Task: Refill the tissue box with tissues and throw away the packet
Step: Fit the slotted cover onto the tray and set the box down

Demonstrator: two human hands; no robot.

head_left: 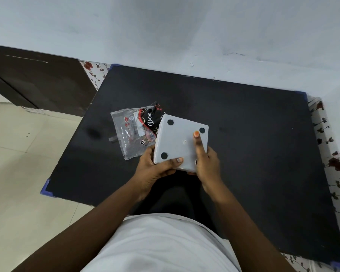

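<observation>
A white square tissue box (180,141) is held upside down above the black table (253,144), its flat base with black round feet facing me. My left hand (155,166) grips its near left corner, thumb on the base. My right hand (205,161) holds the near right edge, with one finger stretched across the base. A clear plastic tissue packet (134,129) with black and red print lies flat on the table, just left of and behind the box. I cannot see the box's opening or any tissues.
The table stands against a pale wall (185,36). A dark brown cabinet (37,81) is at the far left. Pale floor tiles (28,154) lie left of the table. Floral-patterned edging (330,154) runs along the table's right side.
</observation>
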